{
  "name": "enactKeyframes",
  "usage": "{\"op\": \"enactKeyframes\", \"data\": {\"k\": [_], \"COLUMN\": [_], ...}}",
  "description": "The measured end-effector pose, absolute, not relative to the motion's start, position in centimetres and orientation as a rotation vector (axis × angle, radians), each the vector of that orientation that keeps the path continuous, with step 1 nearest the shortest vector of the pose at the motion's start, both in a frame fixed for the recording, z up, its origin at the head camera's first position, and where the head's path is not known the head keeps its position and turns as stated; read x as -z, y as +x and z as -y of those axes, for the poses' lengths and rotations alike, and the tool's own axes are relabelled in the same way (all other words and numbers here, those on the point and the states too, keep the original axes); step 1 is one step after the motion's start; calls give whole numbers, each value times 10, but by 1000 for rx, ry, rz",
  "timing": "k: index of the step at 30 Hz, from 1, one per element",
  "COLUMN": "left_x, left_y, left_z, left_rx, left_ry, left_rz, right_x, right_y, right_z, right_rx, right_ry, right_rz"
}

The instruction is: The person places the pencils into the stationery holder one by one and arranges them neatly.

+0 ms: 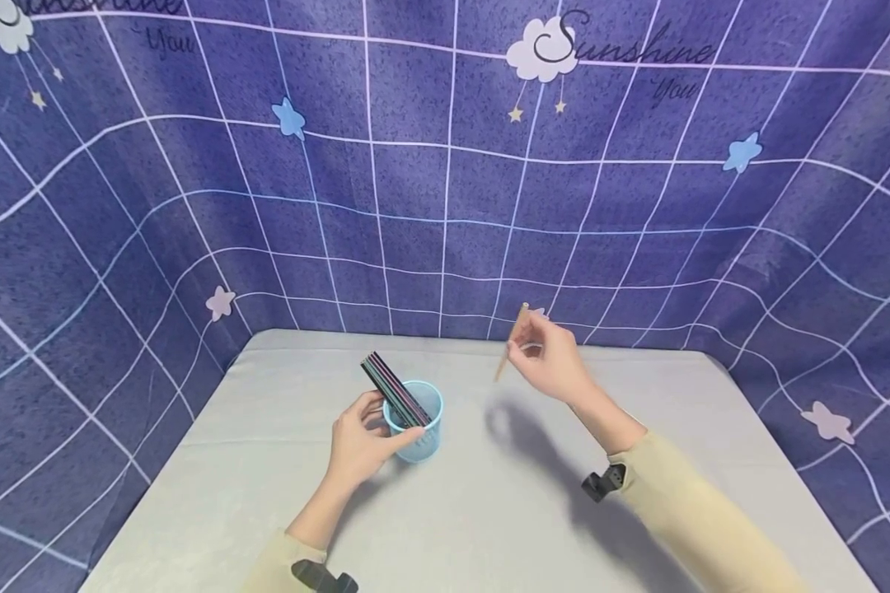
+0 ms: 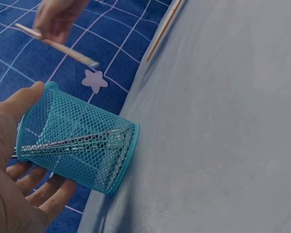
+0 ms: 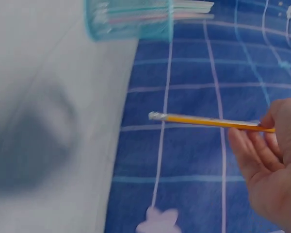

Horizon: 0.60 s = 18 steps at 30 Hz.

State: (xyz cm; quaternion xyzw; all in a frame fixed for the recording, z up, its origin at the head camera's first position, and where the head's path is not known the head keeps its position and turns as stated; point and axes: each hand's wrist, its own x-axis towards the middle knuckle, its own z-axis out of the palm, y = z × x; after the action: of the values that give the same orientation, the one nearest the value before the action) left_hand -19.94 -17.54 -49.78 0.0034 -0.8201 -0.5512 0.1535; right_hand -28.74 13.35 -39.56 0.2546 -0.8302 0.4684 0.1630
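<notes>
A light-blue mesh pencil cup (image 1: 420, 447) stands upright on the table. My left hand (image 1: 359, 441) grips it, with the thumb near the rim and the fingers round the far side. Several dark and coloured pencils (image 1: 393, 385) lean in the cup towards the left, their upper ends above the rim. Right of the cup and above the table, my right hand (image 1: 556, 358) pinches a yellow pencil (image 3: 203, 121) between thumb and fingers. That pencil is tilted in the head view, and the right wrist view shows an eraser-like end pointing away from the hand.
The table has a pale cloth (image 1: 267, 494). A dark blue curtain (image 1: 415, 181) with grid lines and stars rises behind it and at both sides. A thin orange stick-like thing (image 2: 164, 31) lies near the table's edge in the left wrist view.
</notes>
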Motion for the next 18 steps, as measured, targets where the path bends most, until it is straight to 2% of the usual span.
{"op": "enactKeyframes", "data": {"k": [11, 18], "left_x": [500, 507], "left_y": [-198, -195], "left_z": [173, 170], "left_rx": [1586, 1641], "left_ry": [23, 52], "left_rz": [2312, 2198], "right_x": [390, 405], "right_y": [-282, -286], "right_z": [-74, -54], "right_rx": [-1570, -1427], "right_ry": [1040, 1131], "right_rz": [2162, 2327]}}
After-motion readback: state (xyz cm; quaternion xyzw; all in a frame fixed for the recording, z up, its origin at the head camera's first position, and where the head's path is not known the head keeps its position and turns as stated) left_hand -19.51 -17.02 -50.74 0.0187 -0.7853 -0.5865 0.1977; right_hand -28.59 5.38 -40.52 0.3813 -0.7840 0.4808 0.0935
